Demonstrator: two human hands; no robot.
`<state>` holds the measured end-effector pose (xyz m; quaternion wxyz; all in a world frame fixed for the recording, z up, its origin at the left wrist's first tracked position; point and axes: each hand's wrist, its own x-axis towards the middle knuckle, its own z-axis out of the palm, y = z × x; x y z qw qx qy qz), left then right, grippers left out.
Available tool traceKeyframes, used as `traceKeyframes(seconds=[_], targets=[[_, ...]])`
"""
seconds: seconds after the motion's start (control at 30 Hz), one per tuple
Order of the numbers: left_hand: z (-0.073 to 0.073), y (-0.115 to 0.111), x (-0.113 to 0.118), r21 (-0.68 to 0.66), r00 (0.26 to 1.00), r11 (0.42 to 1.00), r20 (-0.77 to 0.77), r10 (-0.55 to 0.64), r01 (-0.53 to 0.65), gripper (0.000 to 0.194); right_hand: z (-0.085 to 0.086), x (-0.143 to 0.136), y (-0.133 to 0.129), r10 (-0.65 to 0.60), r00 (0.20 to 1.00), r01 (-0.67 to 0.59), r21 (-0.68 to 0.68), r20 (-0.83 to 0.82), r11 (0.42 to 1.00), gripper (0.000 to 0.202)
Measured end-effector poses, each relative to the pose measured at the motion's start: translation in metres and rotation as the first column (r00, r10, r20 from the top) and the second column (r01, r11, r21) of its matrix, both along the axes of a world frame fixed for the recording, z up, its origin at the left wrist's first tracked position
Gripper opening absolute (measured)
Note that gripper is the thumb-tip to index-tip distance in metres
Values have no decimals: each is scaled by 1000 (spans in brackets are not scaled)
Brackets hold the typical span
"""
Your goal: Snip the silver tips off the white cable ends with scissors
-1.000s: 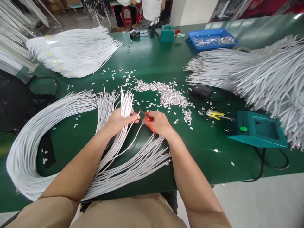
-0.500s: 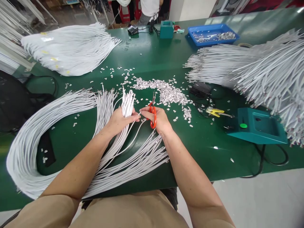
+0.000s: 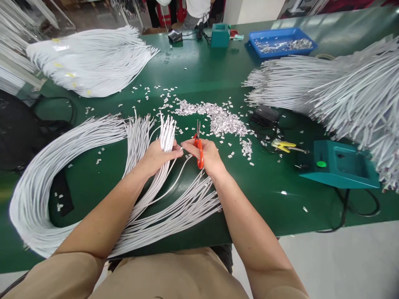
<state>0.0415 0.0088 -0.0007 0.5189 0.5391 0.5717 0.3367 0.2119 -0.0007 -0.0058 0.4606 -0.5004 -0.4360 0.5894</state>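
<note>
My left hand [image 3: 158,157] is wrapped round a bunch of white cables [image 3: 167,135], their ends pointing up, and its thumb and fingertips meet near a single cable end. Close on its right, my right hand [image 3: 209,155] holds red-handled scissors [image 3: 199,151], blades pointing away from me. The right fingertips are at the same cable end, too small to make out clearly. Small silvery pieces [image 3: 222,120] lie in a heap beyond the hands. More white cables [image 3: 31,199] curve round on the left, and loose cable ends [image 3: 187,207] lie below my right wrist.
Large cable bundles lie at the back left [image 3: 90,62] and right [image 3: 352,83]. A blue tray [image 3: 282,41] holds small pieces. On the right are a teal device [image 3: 339,164], yellow-handled pliers [image 3: 283,145] and a black adapter [image 3: 264,116]. A person sits beyond the green table [image 3: 199,77].
The scissors have tilted slightly, and their blades now look closer together. My right fingertips have shifted a little to the left. The left hand keeps its hold on the bunch.
</note>
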Motion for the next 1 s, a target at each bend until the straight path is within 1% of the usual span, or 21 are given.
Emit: traceKeyframes(seconds=[0.07, 0.13, 0.23, 0.3, 0.33, 0.4, 0.47, 0.57, 0.7, 0.87, 1.0], targets=[[1, 0, 0, -34, 1000, 999, 20, 10, -9, 37, 1, 0, -1, 9, 999, -10, 17, 51, 1000, 13], [4, -1, 1, -83, 997, 997, 83, 11, -4, 38, -2, 0, 0, -11, 996, 9, 25, 94, 1000, 14], [7, -1, 0, -120, 989, 991, 144, -35, 53, 39, -12, 2, 4, -105, 976, 97, 51, 192, 994, 20], [8, -1, -3, -133, 986, 986, 151, -76, 96, 39, -17, 4, 6, -194, 941, 176, 89, 278, 980, 26], [7, -1, -4, -141, 985, 985, 149, -82, 103, 40, -17, 5, 7, -233, 926, 205, 122, 298, 971, 26], [6, -1, -6, -149, 988, 984, 136, -79, 99, 41, -16, 6, 7, -273, 927, 231, 185, 256, 955, 22], [3, 0, -7, -131, 991, 988, 120, -64, 80, 41, -12, 6, 6, -246, 959, 217, 190, 142, 957, 19], [-2, 1, -7, -103, 994, 993, 100, -53, 63, 38, -6, 4, 5, -152, 988, 150, 104, 11, 983, 19], [-5, 2, -6, -102, 996, 994, 84, -27, 36, 34, -3, 4, 4, -89, 995, 91, 49, -49, 995, 20], [-5, 2, -5, -94, 991, 993, 117, -65, 76, 30, -4, 5, 4, -22, 991, 23, 6, -130, 1000, 21], [-4, 0, -3, -85, 993, 993, 94, -76, 84, 31, -5, 3, 4, 31, 983, -36, -25, -181, 999, 24]])
